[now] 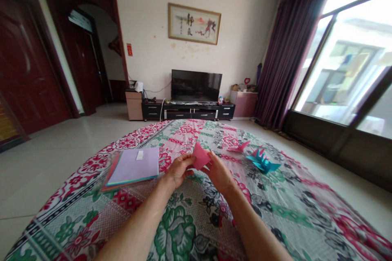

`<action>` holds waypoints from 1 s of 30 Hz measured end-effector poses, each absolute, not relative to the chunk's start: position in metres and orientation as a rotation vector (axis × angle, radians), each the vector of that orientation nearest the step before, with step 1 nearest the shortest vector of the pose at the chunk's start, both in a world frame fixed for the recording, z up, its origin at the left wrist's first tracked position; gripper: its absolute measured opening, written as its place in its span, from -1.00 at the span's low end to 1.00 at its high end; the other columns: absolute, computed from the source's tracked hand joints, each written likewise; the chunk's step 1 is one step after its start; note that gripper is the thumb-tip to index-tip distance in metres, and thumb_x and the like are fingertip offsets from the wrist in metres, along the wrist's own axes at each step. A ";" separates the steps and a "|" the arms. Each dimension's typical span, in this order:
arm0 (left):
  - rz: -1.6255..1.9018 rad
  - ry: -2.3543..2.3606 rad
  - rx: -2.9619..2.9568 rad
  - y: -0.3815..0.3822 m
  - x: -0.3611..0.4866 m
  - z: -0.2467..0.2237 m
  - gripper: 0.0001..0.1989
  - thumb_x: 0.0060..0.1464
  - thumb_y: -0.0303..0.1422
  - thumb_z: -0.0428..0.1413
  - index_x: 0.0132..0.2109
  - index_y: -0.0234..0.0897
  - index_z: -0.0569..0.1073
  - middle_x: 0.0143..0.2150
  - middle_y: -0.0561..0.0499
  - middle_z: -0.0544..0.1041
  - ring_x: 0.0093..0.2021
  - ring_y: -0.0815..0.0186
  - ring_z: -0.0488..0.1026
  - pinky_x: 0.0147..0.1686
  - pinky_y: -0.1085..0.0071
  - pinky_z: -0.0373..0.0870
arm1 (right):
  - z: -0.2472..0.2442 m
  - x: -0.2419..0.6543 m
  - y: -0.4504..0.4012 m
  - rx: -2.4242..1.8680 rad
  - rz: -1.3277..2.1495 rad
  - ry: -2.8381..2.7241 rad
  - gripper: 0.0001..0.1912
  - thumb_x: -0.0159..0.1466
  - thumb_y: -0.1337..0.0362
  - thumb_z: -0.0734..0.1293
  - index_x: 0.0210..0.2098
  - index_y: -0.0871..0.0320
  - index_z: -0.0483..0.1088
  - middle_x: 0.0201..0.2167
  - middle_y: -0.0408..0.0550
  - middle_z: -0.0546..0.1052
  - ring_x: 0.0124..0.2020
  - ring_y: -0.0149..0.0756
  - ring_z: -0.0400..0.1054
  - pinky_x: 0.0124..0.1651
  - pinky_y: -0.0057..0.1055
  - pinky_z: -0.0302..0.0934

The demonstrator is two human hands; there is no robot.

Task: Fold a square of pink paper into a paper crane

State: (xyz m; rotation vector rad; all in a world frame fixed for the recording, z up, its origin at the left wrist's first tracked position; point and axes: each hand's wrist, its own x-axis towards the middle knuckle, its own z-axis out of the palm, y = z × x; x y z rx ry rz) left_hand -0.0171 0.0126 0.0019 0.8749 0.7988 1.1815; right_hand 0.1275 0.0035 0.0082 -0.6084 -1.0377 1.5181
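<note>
Above the middle of the patterned tablecloth (pixel 175 234), I have both hands raised in front of the head camera, meeting at one small piece of pink paper (pixel 200 157). It stands tilted between them as a diamond shape, one corner pointing up, its flat face turned toward my view. My left hand (pixel 180 170) grasps its left edge, the thumb laid along the near side and the other fingers curled beneath. My right hand (pixel 221 172) grips the right edge with its fingertips; I cannot tell exactly how the fingers behind the sheet are set.

To the left of my hands, well clear of them, I see a stack of coloured paper (pixel 124 177) lying flat on the cloth, a lilac sheet on top and a small white slip (pixel 139 155) resting near its far edge. Over to the right sit folded paper figures with pointed tips: a pink figure (pixel 239 147) farther off and a blue figure (pixel 264 163) nearer, with more pink paper showing just behind the blue one.

Beyond the table, I make out a dark television (pixel 196 85) on a low black cabinet (pixel 191 113), a framed picture (pixel 194 24) on the wall above it, and a purple curtain (pixel 277 49) beside the bright window (pixel 343 69).
</note>
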 end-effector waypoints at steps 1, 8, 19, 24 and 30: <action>1.216 0.841 0.876 0.013 -0.017 0.002 -0.72 -0.23 -0.32 0.26 -0.31 -0.33 0.45 -0.47 0.05 0.47 -0.50 0.45 0.39 -0.64 0.61 0.23 | 0.007 0.128 0.004 -0.648 1.478 -1.044 -0.69 0.12 0.07 0.31 -0.19 0.06 0.42 -0.23 -0.10 0.47 -0.23 -0.30 0.33 -0.21 -0.37 0.22; 1.308 0.957 0.878 0.015 -0.014 0.001 -0.72 -0.26 -0.32 0.25 -0.33 -0.32 0.46 -0.47 0.07 0.46 -0.52 0.46 0.37 -0.61 0.58 0.22 | 0.003 0.129 0.006 -0.784 1.250 -1.083 -0.54 0.01 0.11 0.40 -0.10 0.07 0.35 -0.20 -0.09 0.46 -0.26 -0.32 0.34 -0.26 -0.39 0.24; 1.130 0.805 0.874 0.012 -0.017 0.006 -0.77 -0.19 -0.33 0.22 -0.31 -0.33 0.46 -0.49 0.04 0.46 -0.53 0.41 0.39 -0.68 0.55 0.31 | -0.010 0.128 0.018 -0.768 1.115 -1.124 -0.68 -0.02 0.22 0.40 -0.27 0.16 0.37 -0.50 -0.20 0.44 -0.52 -0.46 0.29 -0.40 -0.46 0.24; 1.150 0.777 0.809 0.013 -0.016 0.004 -0.81 -0.19 -0.41 0.23 -0.34 -0.36 0.48 -0.47 0.01 0.49 -0.54 0.42 0.40 -0.66 0.56 0.33 | -0.015 0.128 0.020 -0.796 1.000 -1.226 -0.68 0.03 0.24 0.37 -0.20 0.15 0.35 -0.42 -0.15 0.45 -0.48 -0.44 0.33 -0.41 -0.47 0.27; 1.238 0.757 0.815 0.011 -0.010 0.006 -0.85 -0.23 -0.44 0.25 -0.40 -0.40 0.52 -0.47 -0.01 0.53 -0.52 0.43 0.41 -0.54 0.56 0.37 | -0.014 0.129 0.017 -0.924 0.470 -1.443 -0.71 0.11 0.29 0.28 -0.14 0.09 0.39 -0.15 0.00 0.41 -0.24 -0.32 0.35 -0.38 -0.46 0.33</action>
